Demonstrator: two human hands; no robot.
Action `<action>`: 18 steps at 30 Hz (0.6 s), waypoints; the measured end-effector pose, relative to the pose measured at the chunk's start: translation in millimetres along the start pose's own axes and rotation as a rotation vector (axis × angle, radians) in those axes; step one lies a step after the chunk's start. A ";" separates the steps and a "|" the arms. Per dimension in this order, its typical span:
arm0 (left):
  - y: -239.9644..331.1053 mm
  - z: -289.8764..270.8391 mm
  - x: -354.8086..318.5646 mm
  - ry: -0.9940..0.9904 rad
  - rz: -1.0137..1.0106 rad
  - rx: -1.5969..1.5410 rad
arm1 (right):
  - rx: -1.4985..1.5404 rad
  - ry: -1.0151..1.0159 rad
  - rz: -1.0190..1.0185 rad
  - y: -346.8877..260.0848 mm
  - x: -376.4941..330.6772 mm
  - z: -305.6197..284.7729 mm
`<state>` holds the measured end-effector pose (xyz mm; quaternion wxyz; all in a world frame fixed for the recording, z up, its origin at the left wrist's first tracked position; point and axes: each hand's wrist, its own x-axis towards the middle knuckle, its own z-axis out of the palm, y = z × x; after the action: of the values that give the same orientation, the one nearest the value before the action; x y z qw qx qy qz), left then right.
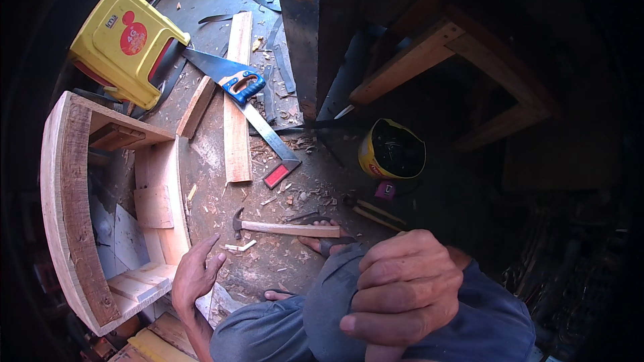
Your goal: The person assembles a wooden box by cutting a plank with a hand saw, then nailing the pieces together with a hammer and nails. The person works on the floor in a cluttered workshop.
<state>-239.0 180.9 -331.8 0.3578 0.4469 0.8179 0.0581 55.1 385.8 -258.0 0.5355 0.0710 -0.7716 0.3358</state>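
Note:
My left hand [194, 271] is open, its thumb and fingers apart, beside the near corner of a pale wooden frame [65, 161]. It does not appear to grip the frame. Raised close to the camera above my lap, my right hand [406, 288] has its fingers curled into a fist; whatever may be inside is hidden. On the floor ahead of my knees lies a claw hammer [288, 229], its head to the left and its wooden handle reaching my foot. Farther off, a hand saw [218, 66] with a blue handle and a red-handled try square [280, 174] rest on a plank [237, 141].
A yellow plastic stool [111, 40] lies tipped at the far left. Right of centre stand a yellow bucket [367, 159] with dark contents and a pink tape measure [385, 190]. A dark post [298, 40] rises ahead; another wooden frame [409, 60] is in shadow. Shavings litter the floor.

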 end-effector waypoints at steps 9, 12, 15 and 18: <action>-13.9 3.3 -14.6 -0.022 -0.167 -0.050 | 0.123 0.101 -0.112 13.7 -1.3 28.8; -20.1 6.5 -14.8 -0.029 -0.182 -0.066 | 0.220 -0.092 0.057 29.5 -11.5 20.2; -6.3 -0.3 -6.9 -0.049 -0.150 -0.036 | 0.079 -0.213 0.523 58.3 -44.3 42.0; -7.0 2.7 -3.8 -0.066 -0.111 0.005 | -0.271 -0.741 0.862 89.0 -114.8 52.5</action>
<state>-240.7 173.2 -334.6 0.3862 0.4035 0.8292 0.0216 20.3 393.9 -408.3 0.0492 -0.2060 -0.9027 0.3746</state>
